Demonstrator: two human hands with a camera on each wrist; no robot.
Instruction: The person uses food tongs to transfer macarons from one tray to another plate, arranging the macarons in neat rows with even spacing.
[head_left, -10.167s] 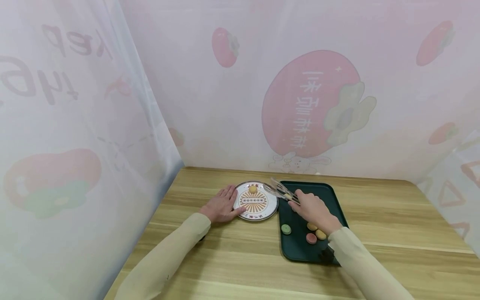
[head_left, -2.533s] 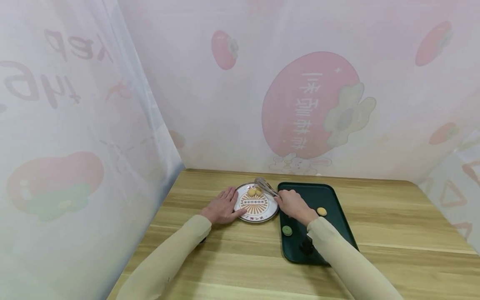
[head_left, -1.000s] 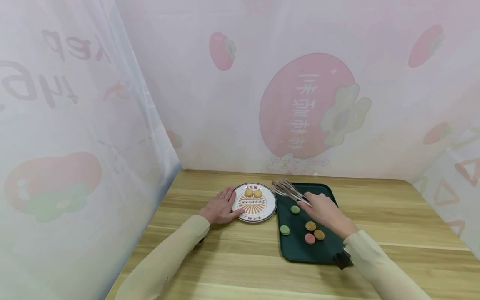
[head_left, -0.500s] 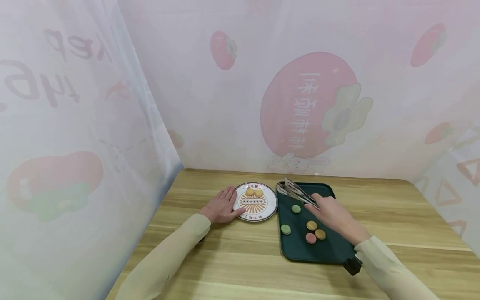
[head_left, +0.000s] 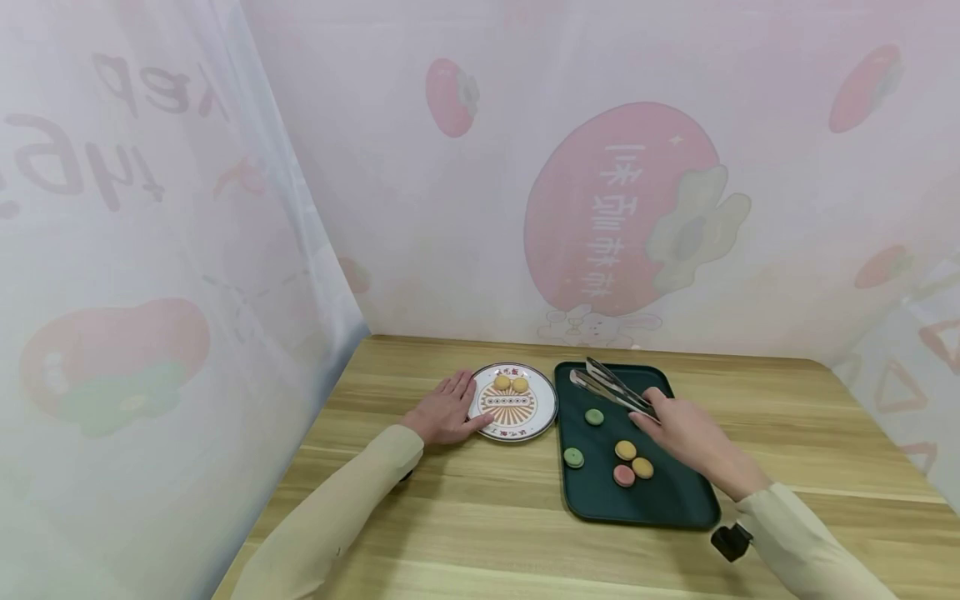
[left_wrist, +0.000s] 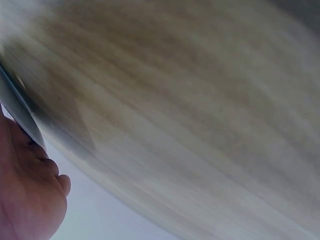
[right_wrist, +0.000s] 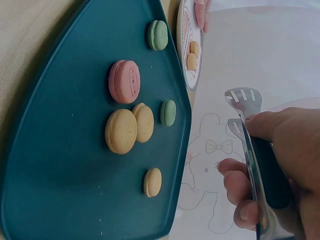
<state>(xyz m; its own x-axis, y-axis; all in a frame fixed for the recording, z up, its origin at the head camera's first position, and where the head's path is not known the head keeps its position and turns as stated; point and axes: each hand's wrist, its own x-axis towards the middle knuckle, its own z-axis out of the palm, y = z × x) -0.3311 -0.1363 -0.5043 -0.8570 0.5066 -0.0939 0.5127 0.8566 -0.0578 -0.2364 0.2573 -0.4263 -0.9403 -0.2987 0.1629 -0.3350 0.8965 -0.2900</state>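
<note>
My left hand (head_left: 446, 412) rests with straight fingers on the left rim of a round patterned plate (head_left: 538, 419). Two small yellow macarons (head_left: 502, 382) lie side by side near the plate's far edge. Over the dark green tray (head_left: 600, 504), my right hand (head_left: 693, 442) grips metal tongs (right_wrist: 256, 165), their slotted tips spread apart with nothing between them. On the tray are two green macarons (head_left: 594, 417), a pink macaron (head_left: 623, 476) and a pair of touching yellow macarons (head_left: 626, 450). A further yellow macaron (right_wrist: 153, 182) shows in the right wrist view; the right hand hides it in the head view.
Plate and tray stand close together on a wooden table (head_left: 480, 508). Behind rises a pale curtain (head_left: 450, 208) printed with fruit, and another curtain (head_left: 150, 250) hangs along the left side. A black strap-mounted device (head_left: 731, 542) sits at my right wrist.
A second yellow macaron has joined the first on the plate since the oldest frame. My right hand has drawn the tongs from the plate rightward over the tray. The left hand stays put.
</note>
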